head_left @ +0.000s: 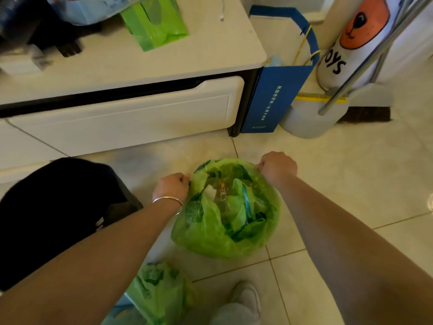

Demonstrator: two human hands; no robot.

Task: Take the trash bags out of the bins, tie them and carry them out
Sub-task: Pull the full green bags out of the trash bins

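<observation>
Hands grip opposite sides of a green trash bag standing open on a pale tiled floor. Behind the bag runs a low white desk with a drawer front; a green tissue pack sits on its top. Right of the desk stand a blue paper bag and a white cylinder printed with a cartoon animal. The left hand, a silver bangle at its wrist, pinches the bag's left rim; the right hand clenches the far right rim. A second green bag lies near the first, closer to the camera.
</observation>
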